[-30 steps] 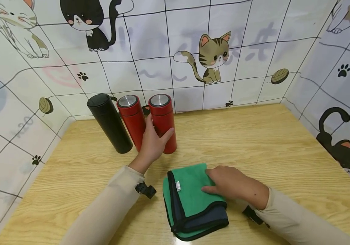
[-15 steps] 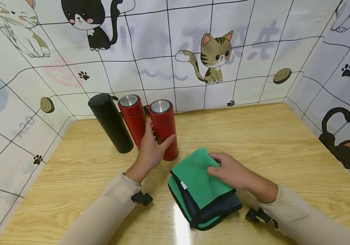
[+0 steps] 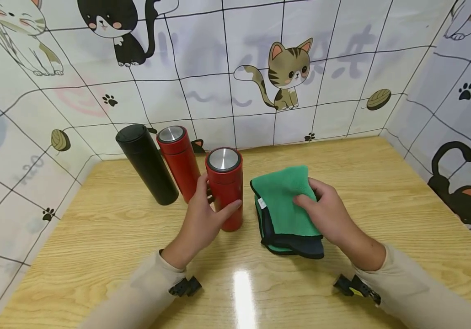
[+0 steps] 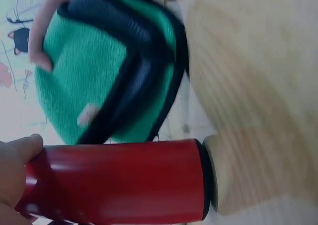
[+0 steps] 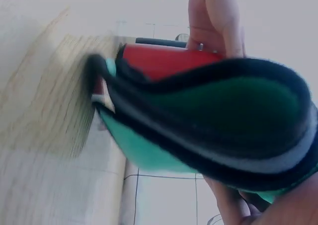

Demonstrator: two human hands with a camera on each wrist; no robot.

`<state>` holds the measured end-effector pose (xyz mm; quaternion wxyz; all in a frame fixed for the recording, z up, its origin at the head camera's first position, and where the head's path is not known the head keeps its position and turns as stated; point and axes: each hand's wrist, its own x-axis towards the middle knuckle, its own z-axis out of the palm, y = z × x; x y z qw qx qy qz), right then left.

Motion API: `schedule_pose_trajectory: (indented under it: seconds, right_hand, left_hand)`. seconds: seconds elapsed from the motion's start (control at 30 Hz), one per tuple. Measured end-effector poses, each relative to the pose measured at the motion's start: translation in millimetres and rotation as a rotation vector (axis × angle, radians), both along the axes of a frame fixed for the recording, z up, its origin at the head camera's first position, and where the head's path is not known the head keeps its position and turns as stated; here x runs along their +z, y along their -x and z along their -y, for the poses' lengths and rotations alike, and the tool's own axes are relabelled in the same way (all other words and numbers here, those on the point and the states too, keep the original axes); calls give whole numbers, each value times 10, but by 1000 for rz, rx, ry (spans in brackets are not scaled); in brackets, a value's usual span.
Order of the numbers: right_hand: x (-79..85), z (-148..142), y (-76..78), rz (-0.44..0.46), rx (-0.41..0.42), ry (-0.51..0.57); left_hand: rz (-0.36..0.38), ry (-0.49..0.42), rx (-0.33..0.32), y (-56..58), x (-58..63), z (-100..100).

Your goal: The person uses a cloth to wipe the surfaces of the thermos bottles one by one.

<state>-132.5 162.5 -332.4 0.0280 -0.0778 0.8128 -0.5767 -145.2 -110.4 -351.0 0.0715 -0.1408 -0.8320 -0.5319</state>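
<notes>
My left hand grips a red thermos flask with a silver top, thumb across its front and fingers round its left side. In the left wrist view the flask shows its dark base close to the wooden surface. My right hand pinches a folded green cloth with dark navy trim and a small white tag, to the right of the flask. Seen from the right wrist, the folded layers of the cloth hang open at the edge and overlap part of the red flask.
A second red flask and a black flask stand upright at the back left of the wooden table. Behind them rises a wall covering printed with cartoon cats.
My left hand has brought the red flask forward, away from the other flasks. My right hand has picked up the cloth and moved it up and right, beside the flask.
</notes>
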Motion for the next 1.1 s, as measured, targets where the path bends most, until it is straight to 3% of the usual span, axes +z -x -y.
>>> schedule_pose_trajectory:
  seconds: [0.23,0.47,0.7,0.87,1.1]
  right_hand:
    - [21,69,-82,-72,-40,-24]
    - [19,149,-179,-78,62,60]
    - [-46,245,-259,-174,187,31]
    - [-88,271,-269,-189,190,23]
    - [-122,319,-272,-132,178,120]
  left_hand:
    - [-14,-8,-71,-187,-7,-146]
    - [-68,32,-111,-279,-31,-253]
    - [-107,52,-118,-285,-45,-283]
    - [-116,87,-137,-281,-32,-301]
    - [-110,143,-156,-232,-7,-335]
